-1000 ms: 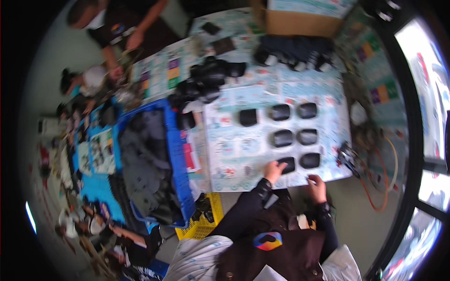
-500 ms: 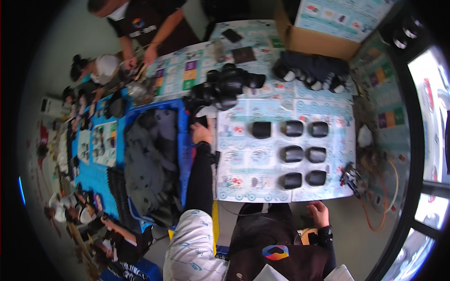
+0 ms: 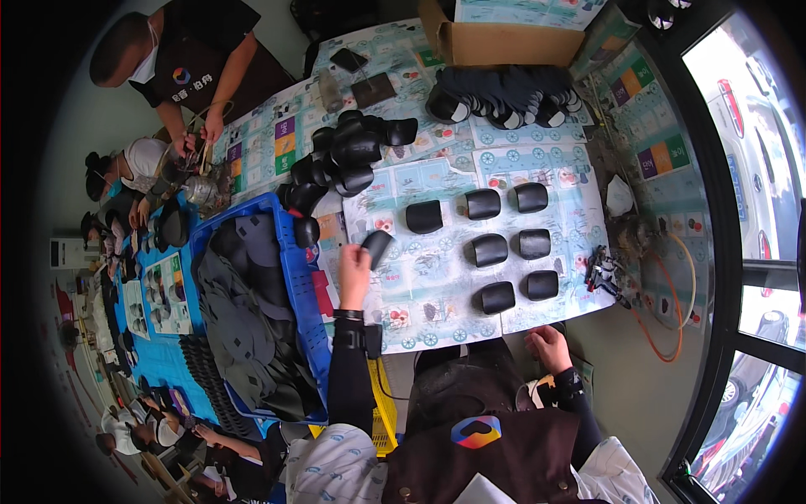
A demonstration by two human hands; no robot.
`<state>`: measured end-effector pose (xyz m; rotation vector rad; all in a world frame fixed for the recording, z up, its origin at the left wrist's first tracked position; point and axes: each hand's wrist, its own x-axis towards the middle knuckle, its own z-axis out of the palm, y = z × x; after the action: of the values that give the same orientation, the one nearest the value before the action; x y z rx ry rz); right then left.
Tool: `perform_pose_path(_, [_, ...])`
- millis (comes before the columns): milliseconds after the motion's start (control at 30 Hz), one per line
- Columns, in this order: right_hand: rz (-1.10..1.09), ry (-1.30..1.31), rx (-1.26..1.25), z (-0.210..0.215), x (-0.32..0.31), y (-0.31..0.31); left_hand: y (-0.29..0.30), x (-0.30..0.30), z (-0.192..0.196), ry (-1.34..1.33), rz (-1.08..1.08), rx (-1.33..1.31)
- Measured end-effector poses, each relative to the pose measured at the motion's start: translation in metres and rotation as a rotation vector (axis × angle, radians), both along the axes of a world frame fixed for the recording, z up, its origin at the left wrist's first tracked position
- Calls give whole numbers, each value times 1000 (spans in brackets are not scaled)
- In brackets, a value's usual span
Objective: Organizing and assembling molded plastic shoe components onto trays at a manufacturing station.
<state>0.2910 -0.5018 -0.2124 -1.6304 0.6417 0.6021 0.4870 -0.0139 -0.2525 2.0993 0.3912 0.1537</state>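
My left hand (image 3: 356,270) pinches a small black curved, cap-like piece (image 3: 377,249), tilted just over the left part of the patterned table sheet (image 3: 437,312). To its right, several similar black pieces (image 3: 489,249) lie spaced out in loose columns. A heap of the same glossy black pieces (image 3: 353,151) rises beyond the hand, with a single one (image 3: 306,231) at its near end by the blue crate. My right hand (image 3: 550,348) hangs at the table's front edge, fingers loosely bent and apart, with nothing visible in it.
A blue crate (image 3: 294,290) full of dark flat pieces stands left of the table. At the back are overlapping dark pieces (image 3: 504,94) and a cardboard box (image 3: 512,44). A metal tool (image 3: 603,277) lies at the right edge near an orange hose (image 3: 678,332). A person (image 3: 193,76) works at back left.
My left hand has come back from beside the heap toward me, and now shows a black curved piece in its fingers. The whole view has shifted. My right hand stays by the table's front edge.
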Motion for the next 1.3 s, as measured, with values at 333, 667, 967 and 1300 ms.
perform_pose_path(333, [72,-12,-74,10,20,13,-112,-10,-91,201,-8,-114])
perform_pose_path(667, [70,-40,-77,-4,14,6,-129,3,-88,153,-27,-71])
perform_pose_path(967, [126,-77,-103,5,22,7,-17,39,-1,60,209,723])
perform_pose_path(1300, [183,-66,-111,10,25,20,132,87,-35,277,136,1194])
